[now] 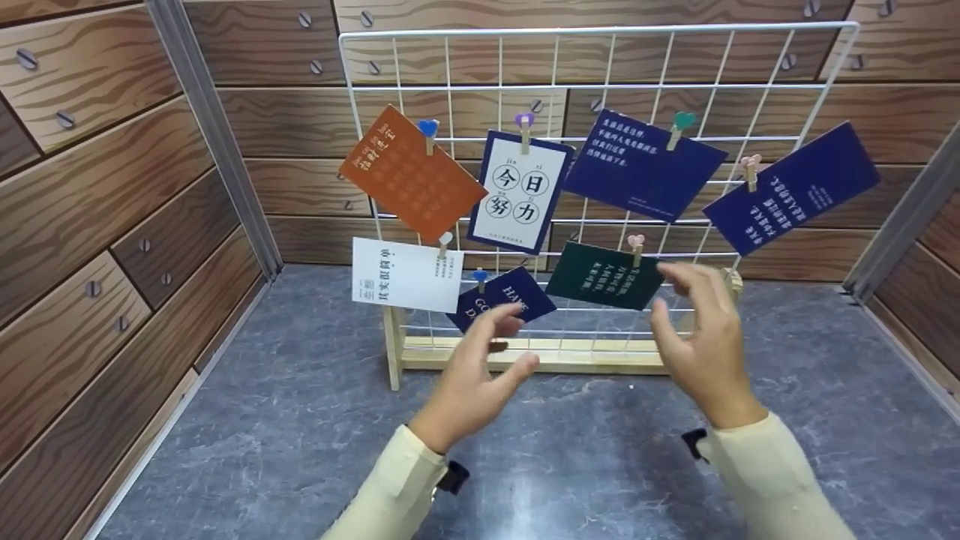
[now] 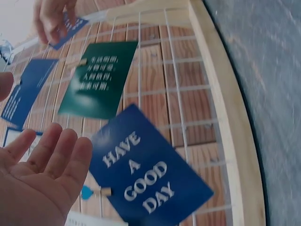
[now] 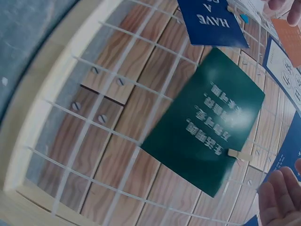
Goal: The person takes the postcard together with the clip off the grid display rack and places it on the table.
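My left hand (image 1: 472, 379) is in front of the small blue "HAVE A GOOD DAY" card (image 2: 150, 176), overlapping it in the head view. Its fingers are loosely bent and hold nothing. Beside the dark green card (image 1: 600, 279) is my right hand (image 1: 705, 349), thumb and fingers apart, with nothing between them. A pink heart clothespin (image 1: 636, 244) clips the green card to the white wire grid (image 1: 555, 88); a blue heart clothespin (image 2: 94, 192) is on the small blue card. In the right wrist view the green card hangs tilted near my fingers (image 3: 277, 193).
Above hang an orange card (image 1: 416, 176), a white card with blue border (image 1: 517, 191) and two blue cards (image 1: 645, 169). A white card (image 1: 405, 274) hangs lower left. The grid's wooden base (image 1: 540, 358) stands on a grey marbled table (image 1: 300, 420). Wood-patterned panels (image 1: 97, 247) surround it.
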Motion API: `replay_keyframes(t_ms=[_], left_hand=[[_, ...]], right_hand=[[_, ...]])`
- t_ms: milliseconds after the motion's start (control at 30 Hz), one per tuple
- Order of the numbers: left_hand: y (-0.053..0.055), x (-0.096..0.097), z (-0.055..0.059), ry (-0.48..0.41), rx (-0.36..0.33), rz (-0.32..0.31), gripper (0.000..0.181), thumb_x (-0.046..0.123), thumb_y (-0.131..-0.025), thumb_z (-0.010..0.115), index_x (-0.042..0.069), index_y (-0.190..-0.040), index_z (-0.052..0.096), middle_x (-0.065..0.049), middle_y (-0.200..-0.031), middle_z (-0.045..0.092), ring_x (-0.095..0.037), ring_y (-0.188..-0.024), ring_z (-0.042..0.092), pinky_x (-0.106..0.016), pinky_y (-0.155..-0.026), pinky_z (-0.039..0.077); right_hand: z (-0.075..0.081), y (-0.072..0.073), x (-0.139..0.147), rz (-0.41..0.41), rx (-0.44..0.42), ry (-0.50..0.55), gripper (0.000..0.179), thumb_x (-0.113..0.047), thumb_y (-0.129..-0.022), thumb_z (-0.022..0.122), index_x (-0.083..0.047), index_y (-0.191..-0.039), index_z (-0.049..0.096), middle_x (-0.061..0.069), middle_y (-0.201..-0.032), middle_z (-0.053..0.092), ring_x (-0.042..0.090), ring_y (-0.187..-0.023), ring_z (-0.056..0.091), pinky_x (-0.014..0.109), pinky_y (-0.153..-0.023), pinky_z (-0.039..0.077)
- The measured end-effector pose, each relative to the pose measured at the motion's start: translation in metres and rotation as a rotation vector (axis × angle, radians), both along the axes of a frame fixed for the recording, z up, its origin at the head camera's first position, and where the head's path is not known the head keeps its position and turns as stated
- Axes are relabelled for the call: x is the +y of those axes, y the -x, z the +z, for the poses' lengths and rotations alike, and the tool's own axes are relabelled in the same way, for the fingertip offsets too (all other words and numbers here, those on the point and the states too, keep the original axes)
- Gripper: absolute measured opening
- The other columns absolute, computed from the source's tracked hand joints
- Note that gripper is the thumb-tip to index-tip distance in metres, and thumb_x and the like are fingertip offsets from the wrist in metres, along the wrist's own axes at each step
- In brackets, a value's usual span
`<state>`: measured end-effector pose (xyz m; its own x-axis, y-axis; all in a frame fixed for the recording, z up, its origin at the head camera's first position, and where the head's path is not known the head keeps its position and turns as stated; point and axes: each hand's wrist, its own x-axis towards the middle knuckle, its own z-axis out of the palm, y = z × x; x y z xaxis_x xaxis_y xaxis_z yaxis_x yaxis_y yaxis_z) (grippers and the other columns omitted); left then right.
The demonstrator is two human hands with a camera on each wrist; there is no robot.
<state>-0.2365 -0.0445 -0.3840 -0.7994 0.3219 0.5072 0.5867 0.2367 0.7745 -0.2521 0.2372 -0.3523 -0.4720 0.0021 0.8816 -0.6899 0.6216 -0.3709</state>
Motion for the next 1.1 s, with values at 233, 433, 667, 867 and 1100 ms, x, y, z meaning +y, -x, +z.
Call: replay_keyframes(t_ms=[233, 433, 667, 867, 1100], left_hand=[[-0.003, 0.005, -0.003, 0.033, -0.055, -0.027, 0.058, 0.032, -0.101, 0.068, 0.025, -0.153, 0.044, 0.002, -0.137, 0.057, -0.015, -0.129, 0.053, -0.038, -0.109, 0.047], [-0.003, 0.006, -0.005, 0.05, -0.077, -0.029, 0.058, 0.03, -0.101, 0.069, 0.025, -0.153, 0.044, 0.003, -0.138, 0.056, -0.014, -0.128, 0.053, -0.037, -0.108, 0.048], [-0.005, 0.009, -0.006, 0.048, -0.1, -0.064, 0.058, 0.03, -0.101, 0.068, 0.022, -0.153, 0.043, 0.003, -0.141, 0.054, -0.013, -0.128, 0.052, -0.038, -0.108, 0.049], [-0.005, 0.009, -0.008, 0.058, -0.105, -0.071, 0.058, 0.029, -0.101, 0.068, 0.023, -0.153, 0.043, 0.004, -0.139, 0.054, -0.012, -0.127, 0.052, -0.041, -0.107, 0.05], [-0.005, 0.009, -0.009, 0.067, -0.089, -0.074, 0.058, 0.031, -0.101, 0.068, 0.021, -0.153, 0.043, 0.003, -0.139, 0.055, -0.014, -0.126, 0.053, -0.038, -0.106, 0.049]], right_hand=[[0.037, 0.017, 0.003, -0.042, 0.012, -0.013, 0.037, 0.01, -0.088, 0.063, 0.001, -0.124, 0.066, 0.017, -0.119, 0.065, 0.024, -0.111, 0.055, 0.026, -0.105, 0.04], [0.077, 0.03, 0.01, -0.054, -0.008, 0.016, 0.032, 0.011, -0.092, 0.058, 0.006, -0.123, 0.066, 0.016, -0.113, 0.062, 0.014, -0.099, 0.053, 0.02, -0.091, 0.044], [0.122, 0.04, 0.017, -0.079, -0.07, -0.022, 0.042, 0.002, -0.097, 0.056, -0.007, -0.138, 0.063, 0.007, -0.11, 0.06, 0.005, -0.087, 0.051, 0.015, -0.077, 0.045], [0.152, 0.045, 0.021, -0.108, -0.165, -0.098, 0.038, -0.01, -0.102, 0.059, -0.011, -0.14, 0.064, 0.001, -0.095, 0.063, 0.003, -0.073, 0.054, 0.012, -0.066, 0.044], [0.177, 0.046, 0.025, -0.036, -0.371, -0.128, 0.032, -0.024, -0.106, 0.059, -0.005, -0.13, 0.068, -0.007, -0.078, 0.066, 0.006, -0.059, 0.058, 0.013, -0.053, 0.048]])
